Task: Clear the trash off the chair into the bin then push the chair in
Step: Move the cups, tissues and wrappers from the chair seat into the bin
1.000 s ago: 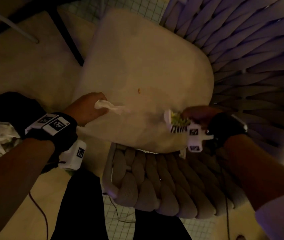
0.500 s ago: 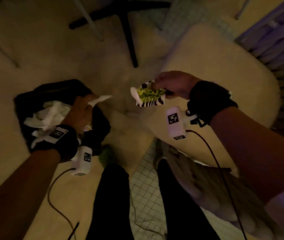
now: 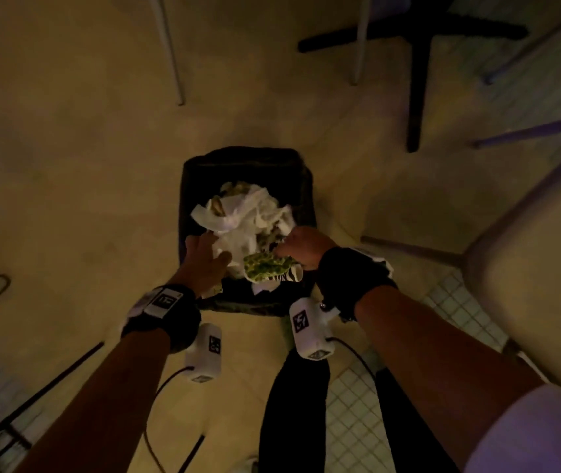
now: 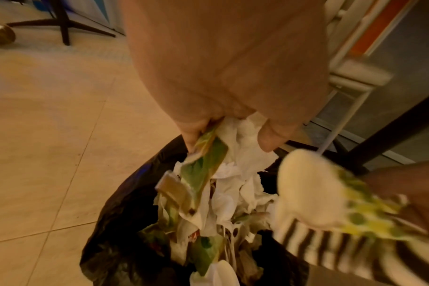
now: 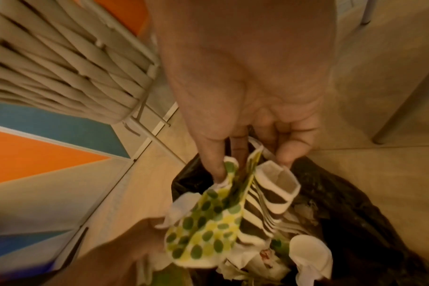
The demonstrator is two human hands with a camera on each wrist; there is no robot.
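Observation:
A black bag-lined bin (image 3: 248,158) stands on the floor, heaped with white tissues (image 3: 248,220). My left hand (image 3: 209,249) hangs over its near left side and pinches a white tissue (image 4: 243,139) together with a greenish wrapper (image 4: 203,164). Over the near right side, my right hand (image 3: 285,249) pinches a crushed paper cup (image 3: 268,268) with green dots and dark stripes. That cup (image 5: 220,218) hangs just above the heap, held between thumb and fingers (image 5: 213,164). The chair's beige seat (image 3: 538,285) lies at the right edge, with nothing seen on the part in view.
A black table base (image 3: 415,63) and thin white legs (image 3: 169,49) stand beyond the bin. My dark trouser legs (image 3: 292,421) are below it, on a strip of small tiles (image 3: 350,421). Cables (image 3: 156,404) trail from the wrist cameras. The chair's woven back (image 5: 61,67) is close by.
Both hands have carried their trash from the chair seat leftward to over the bin. The head view swung from the chair to the bin.

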